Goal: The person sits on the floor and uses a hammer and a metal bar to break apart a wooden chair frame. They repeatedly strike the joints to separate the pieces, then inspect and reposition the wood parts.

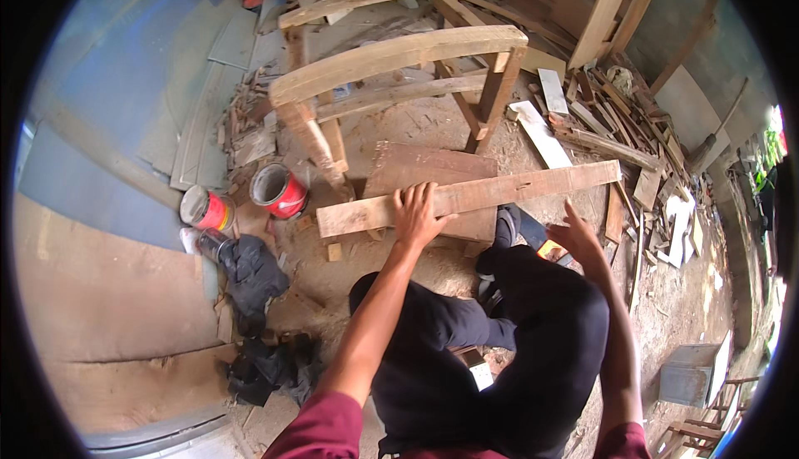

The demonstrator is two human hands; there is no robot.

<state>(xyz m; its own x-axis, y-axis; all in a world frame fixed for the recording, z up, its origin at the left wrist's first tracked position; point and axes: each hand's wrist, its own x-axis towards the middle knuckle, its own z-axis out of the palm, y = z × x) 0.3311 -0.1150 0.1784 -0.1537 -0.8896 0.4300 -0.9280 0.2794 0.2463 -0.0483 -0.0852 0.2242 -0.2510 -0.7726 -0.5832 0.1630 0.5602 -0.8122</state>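
"One plank [533, 186] is shown; where does it lie?"

"Crosswise before the dark-trousered legs [553, 309], above a reddish-brown board [433, 163]."

"And the left hand [419, 216]?"

"It holds the plank left of its middle, fingers slightly parted, reaching over the face to the far edge; whether they curl beneath cannot be told."

"The right hand [580, 237]?"

"Just beside the plank's near edge, apart from it: index finger extended, fingers loosely spread and holding nothing visible."

"Beyond?"

"A wooden frame [399, 57] with curved rails; a red bucket [291, 202] stands near its left leg."
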